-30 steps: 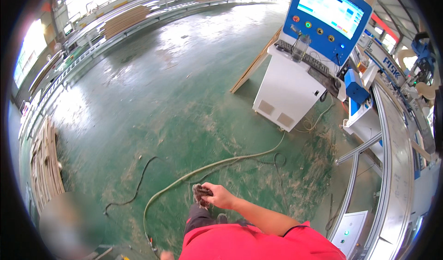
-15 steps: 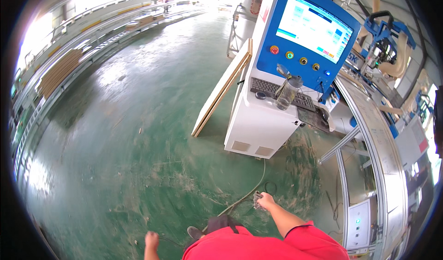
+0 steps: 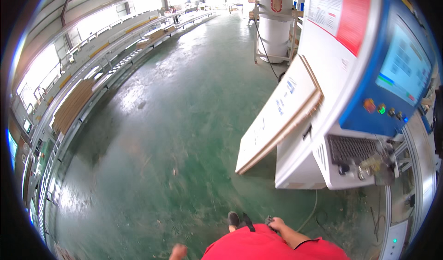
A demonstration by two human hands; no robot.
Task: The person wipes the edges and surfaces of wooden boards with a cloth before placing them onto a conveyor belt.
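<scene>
My right hand (image 3: 277, 223) is closed around a crumpled grey thing (image 3: 269, 220), perhaps a rag, low in front of my red shirt. At the bottom edge hangs my left hand (image 3: 178, 251), small and blurred, with its fingers not clear enough to read. Neither hand touches the machine. To the right stands a white and blue control cabinet (image 3: 295, 167) with a lit screen (image 3: 406, 59) and several buttons below it. On its shelf are a black keyboard (image 3: 353, 148) and a clear bottle (image 3: 369, 165).
Boards (image 3: 272, 121) lean against the cabinet's left side. A cable (image 3: 314, 211) runs over the green floor (image 3: 184, 144) below it. Along the left stretches a long conveyor line carrying a stack of brown panels (image 3: 74, 105). A white cylinder (image 3: 275, 34) in a frame stands farther back.
The view has swung left and moved forward, so the cabinet is larger and farther right. My right hand, still around the grey thing, is now closer to my body.
</scene>
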